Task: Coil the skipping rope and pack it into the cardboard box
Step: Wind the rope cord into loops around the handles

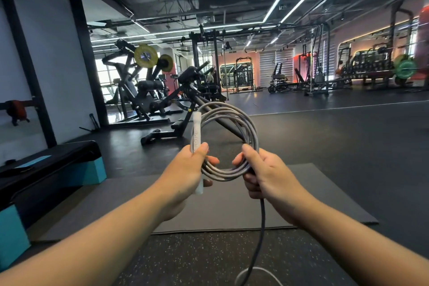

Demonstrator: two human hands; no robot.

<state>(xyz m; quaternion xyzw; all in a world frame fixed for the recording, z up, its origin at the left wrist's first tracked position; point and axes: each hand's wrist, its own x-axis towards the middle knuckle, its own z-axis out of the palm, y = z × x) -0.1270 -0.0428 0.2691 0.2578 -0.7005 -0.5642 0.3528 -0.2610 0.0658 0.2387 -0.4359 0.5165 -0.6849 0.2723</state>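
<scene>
Both bare forearms extend forward, the hands raised at mid-frame with a grey, round-section skipping rope (pixel 228 127) wound into several upright loops between them. The left hand (pixel 185 174) has its fingers curled round a white cylindrical plastic handle (pixel 197 132) together with the left side of the coil; the thumb presses against the handle, which stands nearly upright, projecting well above the thumb and a little way below the fingers. The right hand (pixel 267 176) closes its fingers and thumb on the lower right side of the coil, the thumb tip lying against the inner edge of the loops. From beneath the right fingers a loose tail of rope (pixel 261 234) hangs straight down toward the bottom edge of the frame, where it meets a pale curved section. Below the hands lies a dark grey rectangular floor mat (pixel 325 193) on speckled black rubber flooring (pixel 197 260). To the left of the left fingers stands a black-topped teal step platform (pixel 58 169); beyond the fingertips stand black weight machines (pixel 144 86).
</scene>
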